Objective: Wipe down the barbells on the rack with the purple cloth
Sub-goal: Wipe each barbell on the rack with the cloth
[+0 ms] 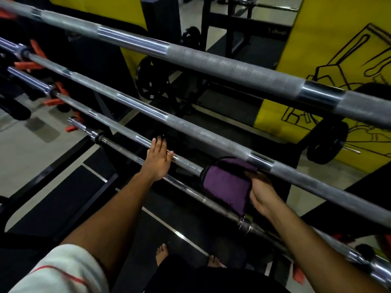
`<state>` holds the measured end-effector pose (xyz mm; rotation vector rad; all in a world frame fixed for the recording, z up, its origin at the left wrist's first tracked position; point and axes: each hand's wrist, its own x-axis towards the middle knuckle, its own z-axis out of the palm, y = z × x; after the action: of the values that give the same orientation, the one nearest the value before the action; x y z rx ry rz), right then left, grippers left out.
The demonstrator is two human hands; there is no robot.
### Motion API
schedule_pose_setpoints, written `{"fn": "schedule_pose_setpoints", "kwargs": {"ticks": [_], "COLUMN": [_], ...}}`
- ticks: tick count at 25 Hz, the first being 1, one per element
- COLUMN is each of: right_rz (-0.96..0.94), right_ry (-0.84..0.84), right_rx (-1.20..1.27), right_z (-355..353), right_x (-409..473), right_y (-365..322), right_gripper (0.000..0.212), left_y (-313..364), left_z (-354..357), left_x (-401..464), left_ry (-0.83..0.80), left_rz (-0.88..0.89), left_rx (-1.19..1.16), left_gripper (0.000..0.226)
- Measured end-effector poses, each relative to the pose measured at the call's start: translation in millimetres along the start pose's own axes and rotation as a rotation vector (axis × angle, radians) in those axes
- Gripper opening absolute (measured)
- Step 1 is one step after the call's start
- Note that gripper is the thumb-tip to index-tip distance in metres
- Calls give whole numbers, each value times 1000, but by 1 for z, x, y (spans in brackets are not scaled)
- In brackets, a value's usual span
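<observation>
The purple cloth [227, 182] is folded over one of the shiny bars, the third barbell [186, 163] counting down from the top. The right hand [261, 193] grips the cloth, with the fingers tucked under it and curled around the bar. The cloth hangs down on the near side and covers a bit of the lowest barbell [186, 188] too.

The left hand [157, 160] lies flat on the third barbell, just to the left of the cloth. Its fingers are straight and point away from the person. It is not squeezing anything.

Right above the cloth runs the second barbell [190, 127], long and bumpy grey. It passes close over the right hand's knuckles. Higher up is the top barbell [211, 60], the fattest looking one because it is nearest the camera. All four bars slant from the upper left down to the lower right.

Orange hooks [31, 65] on the left hold the bar ends. Behind the bars stands a yellow wall [330, 49] with black line drawings on it. Black weight plates [325, 142] sit on the floor by the wall. At the bottom you can see a white sleeve [61, 271] with red stripes and two bare feet [161, 253] on the dark floor.
</observation>
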<state>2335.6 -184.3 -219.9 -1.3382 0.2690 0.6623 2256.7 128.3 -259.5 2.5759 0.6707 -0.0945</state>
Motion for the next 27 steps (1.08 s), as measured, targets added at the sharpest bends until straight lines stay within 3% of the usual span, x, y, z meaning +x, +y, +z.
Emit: {"fn": "schedule_pose_setpoints", "kwargs": {"ticks": [5,6,9,11,13,15,19,24,27], "right_rz": [-155,-256,-921,-1131,-983,-909,-816,-911,-887], "right_ry": [126,187,355,134,-36,-24,-187,-208,-320], "right_rx": [-411,-625,-1456,-1750,-1933,-1999,-1997,-1965,-1907], "right_z": [-11,-12,-16,-13,-12,-8,13,78,125], "right_x": [19,18,2,-13,-6,9,25,50,59], "right_y": [9,10,20,35,49,47,31,40,41], "right_gripper": [23,23,32,65,86,89,91,90,87], "left_y": [3,3,1,2,-2,-16,-40,-42,-43], "left_z": [-1,-1,-3,-1,-2,-6,-12,-7,-10], "left_x": [-3,-3,-2,-3,-3,0,9,10,15], "left_ry": [1,1,-3,8,35,101,130,125,82], "left_rz": [6,4,-6,13,45,36,-48,-24,-36], "left_rx": [-11,-7,12,28,14,9,-26,-55,-43], "left_gripper": [66,66,66,67,67,67,66,65,66]}}
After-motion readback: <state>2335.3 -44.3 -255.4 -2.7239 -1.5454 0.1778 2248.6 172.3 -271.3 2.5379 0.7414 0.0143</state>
